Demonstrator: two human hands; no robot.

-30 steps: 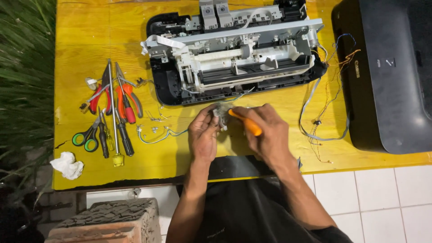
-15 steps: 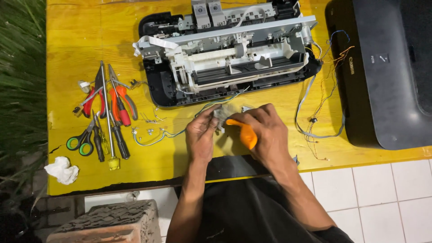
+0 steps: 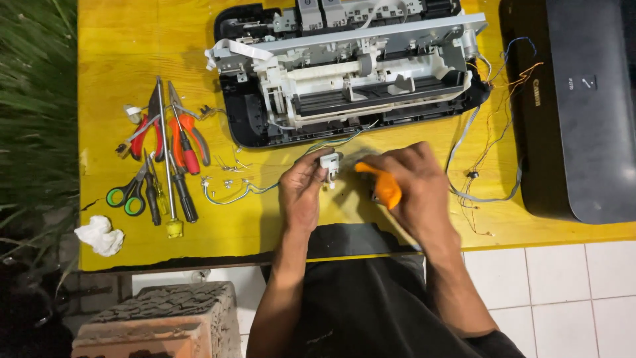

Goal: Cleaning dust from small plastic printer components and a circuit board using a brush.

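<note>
Head view, left hand: the left hand (image 3: 301, 192) pinches a small white plastic part (image 3: 329, 164) between thumb and fingertips, holding it just above the yellow table (image 3: 119, 79).
Head view, right hand: the right hand (image 3: 411, 189) is closed around an orange-handled screwdriver (image 3: 381, 185), its tip aimed left at the part; the tip itself is blurred.
Where the part is: near the table's near edge, in the middle, just on the near side of the opened printer chassis (image 3: 351, 73).
How the part looks: small, blocky, white to pale grey, with thin wires (image 3: 331, 141) trailing from around it toward the chassis; finer detail is too small to tell.
Doing the step well: as I judge it, the pinch should stay firm and the part steady, the screwdriver kept in line with the fastener, and the wires left slack so nothing tugs.
Left of the hands: pliers with red grips (image 3: 182, 136), green-handled scissors (image 3: 129, 195), and a crumpled white tissue (image 3: 99, 235).
Between tools and hands: loose screws (image 3: 225, 182) lie scattered on the table.
Right of the hands: a black printer cover (image 3: 576, 113), with loose wires beside it.
</note>
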